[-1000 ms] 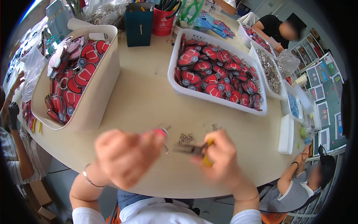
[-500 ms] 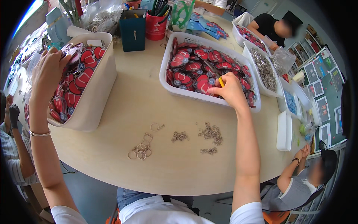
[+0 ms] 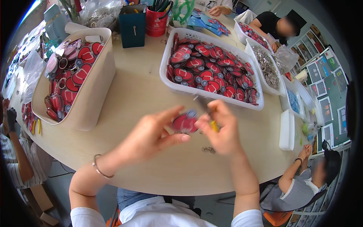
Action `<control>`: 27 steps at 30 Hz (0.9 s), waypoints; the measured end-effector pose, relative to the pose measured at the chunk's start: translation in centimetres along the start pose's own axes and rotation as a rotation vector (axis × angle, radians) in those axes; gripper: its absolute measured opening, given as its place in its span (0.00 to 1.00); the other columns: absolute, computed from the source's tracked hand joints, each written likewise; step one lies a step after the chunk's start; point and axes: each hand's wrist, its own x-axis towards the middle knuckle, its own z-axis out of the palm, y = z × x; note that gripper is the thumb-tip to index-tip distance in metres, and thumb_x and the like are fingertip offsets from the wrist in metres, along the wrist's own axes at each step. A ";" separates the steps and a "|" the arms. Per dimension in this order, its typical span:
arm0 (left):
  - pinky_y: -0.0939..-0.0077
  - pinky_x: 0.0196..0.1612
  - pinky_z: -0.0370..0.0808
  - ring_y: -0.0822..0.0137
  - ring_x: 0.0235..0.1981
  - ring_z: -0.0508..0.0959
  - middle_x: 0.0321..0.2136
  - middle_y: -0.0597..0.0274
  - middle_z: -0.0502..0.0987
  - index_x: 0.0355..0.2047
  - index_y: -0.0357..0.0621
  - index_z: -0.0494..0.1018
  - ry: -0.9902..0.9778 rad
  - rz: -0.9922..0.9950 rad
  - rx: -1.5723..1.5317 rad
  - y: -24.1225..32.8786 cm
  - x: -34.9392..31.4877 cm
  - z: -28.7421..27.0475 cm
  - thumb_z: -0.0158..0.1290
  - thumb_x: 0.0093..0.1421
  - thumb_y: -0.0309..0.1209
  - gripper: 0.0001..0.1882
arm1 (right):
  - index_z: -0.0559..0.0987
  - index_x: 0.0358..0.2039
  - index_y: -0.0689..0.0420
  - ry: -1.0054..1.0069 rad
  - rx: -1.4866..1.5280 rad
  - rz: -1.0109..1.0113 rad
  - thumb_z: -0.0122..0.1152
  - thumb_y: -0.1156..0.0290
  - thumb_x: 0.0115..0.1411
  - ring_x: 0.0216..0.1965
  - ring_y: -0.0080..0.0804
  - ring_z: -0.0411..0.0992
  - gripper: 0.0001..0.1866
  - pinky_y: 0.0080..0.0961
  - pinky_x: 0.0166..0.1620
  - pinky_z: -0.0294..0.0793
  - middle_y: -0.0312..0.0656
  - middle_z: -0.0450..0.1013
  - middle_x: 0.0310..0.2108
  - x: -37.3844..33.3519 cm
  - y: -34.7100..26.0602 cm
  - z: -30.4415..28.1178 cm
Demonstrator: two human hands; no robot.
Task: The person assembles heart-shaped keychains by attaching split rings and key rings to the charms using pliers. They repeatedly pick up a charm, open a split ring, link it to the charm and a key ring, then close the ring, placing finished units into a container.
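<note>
Over the middle of the table my right hand point(image 3: 223, 128) is closed on a pair of pliers point(image 3: 203, 103) with dark jaws and a yellow handle end. Its thumb and fingertip meet the edge of a red oval keychain charm point(image 3: 184, 123) with a small blue-grey disc at its top. My left hand point(image 3: 149, 132) is blurred, its thumb and fingers spread apart around the charm's left side. A pile of small metal links point(image 3: 208, 150) lies below my right hand. The left hand and the charm cover other tabletop parts.
A tall cream bin point(image 3: 102, 83) of finished red keychains stands left. A white basket point(image 3: 211, 96) of red charms sits ahead, with a tub of metal rings point(image 3: 266, 68) beyond its right side. Behind are a green box point(image 3: 132, 32) and red cup point(image 3: 155, 24). Other people sit around the table.
My left hand has left the cream bin and come to the middle. My right hand has drawn back from the white basket with the pliers and a red charm.
</note>
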 end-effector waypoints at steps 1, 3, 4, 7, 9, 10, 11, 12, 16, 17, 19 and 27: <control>0.76 0.28 0.75 0.71 0.27 0.77 0.31 0.55 0.77 0.43 0.33 0.72 -0.051 -0.124 -0.073 -0.5 0.0 0.4 0.58 0.59 0.32 0.16 | 0.78 0.28 0.66 -0.058 0.007 0.027 0.66 0.74 0.55 0.32 0.28 0.70 0.08 0.24 0.37 0.70 0.39 0.67 0.33 -0.6 -0.3 0.4; 0.80 0.24 0.74 0.77 0.25 0.76 0.29 0.59 0.77 0.40 0.32 0.72 -0.146 -0.377 -0.214 -1.3 -0.2 0.9 0.55 0.63 0.32 0.13 | 0.79 0.28 0.66 -0.072 0.000 0.096 0.66 0.76 0.53 0.32 0.31 0.70 0.06 0.26 0.37 0.71 0.40 0.67 0.34 -1.0 0.3 0.4; 0.81 0.25 0.74 0.77 0.25 0.76 0.29 0.61 0.77 0.39 0.33 0.72 -0.117 -0.383 -0.228 -1.9 -0.5 0.9 0.53 0.64 0.32 0.11 | 0.79 0.28 0.65 -0.084 0.002 0.131 0.67 0.76 0.52 0.33 0.32 0.71 0.06 0.26 0.37 0.71 0.41 0.68 0.34 -1.2 0.9 0.5; 0.83 0.26 0.74 0.79 0.24 0.75 0.27 0.67 0.76 0.36 0.36 0.72 -0.075 -0.391 -0.301 -3.1 -0.7 1.0 0.50 0.66 0.31 0.09 | 0.79 0.27 0.65 -0.031 -0.376 0.106 0.69 0.78 0.47 0.36 0.41 0.70 0.08 0.34 0.40 0.70 0.45 0.69 0.35 -0.9 4.9 -0.5; 0.83 0.26 0.74 0.78 0.25 0.76 0.27 0.67 0.76 0.35 0.36 0.72 -0.073 -0.414 -0.383 -3.5 -0.8 0.9 0.50 0.66 0.31 0.09 | 0.78 0.25 0.65 -0.021 -0.512 0.061 0.71 0.78 0.44 0.39 0.44 0.69 0.09 0.39 0.42 0.68 0.46 0.70 0.35 -1.1 6.7 -0.2; 0.83 0.27 0.74 0.77 0.26 0.76 0.28 0.66 0.76 0.36 0.36 0.72 -0.076 -0.418 -0.398 -3.6 -0.9 0.7 0.50 0.66 0.31 0.09 | 0.78 0.24 0.65 -0.024 -0.513 0.058 0.71 0.77 0.43 0.38 0.44 0.69 0.09 0.39 0.42 0.69 0.46 0.70 0.35 -1.0 6.9 0.2; 0.82 0.28 0.75 0.77 0.27 0.77 0.28 0.66 0.76 0.36 0.36 0.72 -0.081 -0.422 -0.413 -3.6 -0.9 0.6 0.49 0.66 0.31 0.09 | 0.78 0.24 0.65 -0.027 -0.515 0.057 0.71 0.77 0.43 0.38 0.44 0.69 0.09 0.38 0.42 0.69 0.46 0.70 0.35 -0.9 7.0 0.5; 0.82 0.29 0.75 0.76 0.27 0.77 0.29 0.66 0.77 0.36 0.36 0.72 -0.086 -0.426 -0.429 -3.7 -1.0 0.6 0.49 0.66 0.31 0.09 | 0.78 0.23 0.65 -0.029 -0.517 0.055 0.71 0.77 0.43 0.38 0.44 0.69 0.10 0.38 0.42 0.69 0.46 0.70 0.35 -0.8 7.1 0.8; 0.79 0.34 0.77 0.74 0.32 0.78 0.31 0.64 0.78 0.38 0.36 0.73 -0.030 -0.421 -0.560 -3.9 -1.0 0.7 0.53 0.64 0.29 0.08 | 0.78 0.24 0.65 -0.040 -0.539 0.064 0.72 0.76 0.42 0.39 0.45 0.69 0.10 0.38 0.42 0.69 0.46 0.70 0.36 -0.5 7.3 0.7; 0.78 0.36 0.77 0.73 0.33 0.79 0.32 0.63 0.78 0.38 0.35 0.73 -0.015 -0.408 -0.599 -4.1 -1.1 0.7 0.54 0.62 0.28 0.08 | 0.78 0.24 0.65 -0.037 -0.533 0.066 0.72 0.76 0.42 0.39 0.45 0.69 0.11 0.38 0.42 0.69 0.47 0.70 0.36 -0.6 7.3 0.7; 0.78 0.38 0.77 0.72 0.34 0.79 0.33 0.62 0.78 0.38 0.35 0.73 0.010 -0.403 -0.663 -4.2 -1.1 0.6 0.57 0.60 0.26 0.09 | 0.78 0.25 0.65 -0.045 -0.500 0.098 0.72 0.76 0.43 0.39 0.44 0.69 0.11 0.37 0.43 0.69 0.46 0.70 0.36 -0.7 7.1 0.6; 0.82 0.38 0.74 0.75 0.34 0.77 0.35 0.62 0.77 0.42 0.36 0.71 -0.018 -0.538 -0.767 -3.3 -1.2 0.5 0.60 0.57 0.28 0.15 | 0.78 0.28 0.63 -0.252 0.134 0.352 0.68 0.70 0.54 0.39 0.27 0.67 0.10 0.23 0.45 0.67 0.38 0.67 0.37 -1.1 1.0 0.7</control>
